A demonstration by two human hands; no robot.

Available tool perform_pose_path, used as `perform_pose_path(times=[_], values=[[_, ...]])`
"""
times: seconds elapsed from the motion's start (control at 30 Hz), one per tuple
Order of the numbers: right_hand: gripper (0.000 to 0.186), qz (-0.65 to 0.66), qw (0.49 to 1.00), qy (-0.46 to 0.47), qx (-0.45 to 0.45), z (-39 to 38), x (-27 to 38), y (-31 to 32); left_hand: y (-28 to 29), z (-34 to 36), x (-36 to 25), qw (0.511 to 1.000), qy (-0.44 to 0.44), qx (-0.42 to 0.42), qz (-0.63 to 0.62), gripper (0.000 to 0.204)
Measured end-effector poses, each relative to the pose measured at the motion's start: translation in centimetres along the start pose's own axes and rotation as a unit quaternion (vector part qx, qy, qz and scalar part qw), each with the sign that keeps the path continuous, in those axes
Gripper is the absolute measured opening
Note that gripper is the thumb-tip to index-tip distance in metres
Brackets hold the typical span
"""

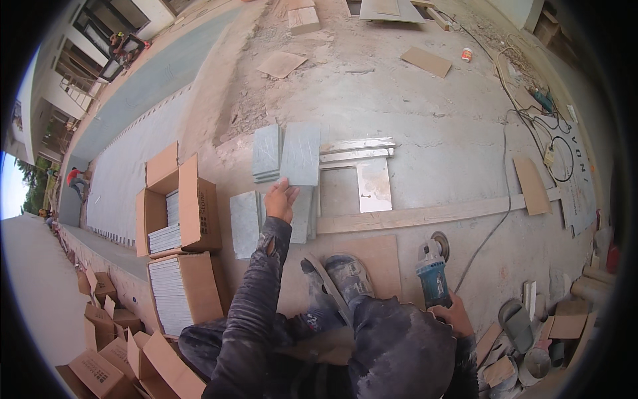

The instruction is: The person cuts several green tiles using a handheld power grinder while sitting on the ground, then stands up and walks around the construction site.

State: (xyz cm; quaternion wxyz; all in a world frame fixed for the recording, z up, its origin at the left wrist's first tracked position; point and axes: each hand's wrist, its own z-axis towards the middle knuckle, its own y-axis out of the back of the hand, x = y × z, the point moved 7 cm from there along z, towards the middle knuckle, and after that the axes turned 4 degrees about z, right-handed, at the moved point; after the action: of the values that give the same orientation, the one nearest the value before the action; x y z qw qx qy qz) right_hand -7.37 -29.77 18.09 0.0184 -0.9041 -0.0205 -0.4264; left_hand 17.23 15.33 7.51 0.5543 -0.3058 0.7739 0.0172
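Note:
My left hand [282, 201] reaches forward and grips a grey tile [300, 153] at its near edge, fingers closed. Thin pale scratches or lines mark the face of that tile. Beside it, to the left, lies a small stack of grey tiles [266, 151]. Nearer to me, more grey tiles [246, 225] lie on either side of my left wrist. At my right knee, my right hand [455, 315] is wrapped round the rear of a blue angle grinder [433, 278]. Its disc [440, 245] points away from me, low over the concrete.
Opened cardboard boxes [200, 206] of tiles stand on the left. A long wooden board [425, 214] crosses ahead, behind a flat cardboard piece [372, 258]. The grinder's cable [495, 229] runs right. Scraps and a sandal [517, 325] lie at lower right. Other people [76, 179] are far left.

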Motion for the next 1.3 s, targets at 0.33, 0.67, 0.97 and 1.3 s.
perform_pose_path(times=[0.33, 0.67, 0.97, 1.3], values=[[0.042, 0.054, 0.998, -0.01, -0.03, 2.5, 1.6, -0.7, 8.3, 13.0, -2.9, 0.981, 0.039, -0.185, 0.042, 0.021], [0.042, 0.053, 0.997, -0.041, -0.033, 2.4, 3.1, -1.6, 10.2, 17.2, 0.1, 0.953, 0.175, -0.246, -0.002, 0.036], [0.049, 0.036, 0.999, -0.036, -0.016, 2.9, 2.9, -2.1, 6.4, 13.0, -3.7, 0.928, 0.27, -0.254, -0.017, 0.059], [0.047, 0.032, 0.999, -0.035, -0.012, 3.6, 2.8, -2.3, 5.8, 11.6, -5.2, 0.944, 0.23, -0.223, -0.082, 0.067]])
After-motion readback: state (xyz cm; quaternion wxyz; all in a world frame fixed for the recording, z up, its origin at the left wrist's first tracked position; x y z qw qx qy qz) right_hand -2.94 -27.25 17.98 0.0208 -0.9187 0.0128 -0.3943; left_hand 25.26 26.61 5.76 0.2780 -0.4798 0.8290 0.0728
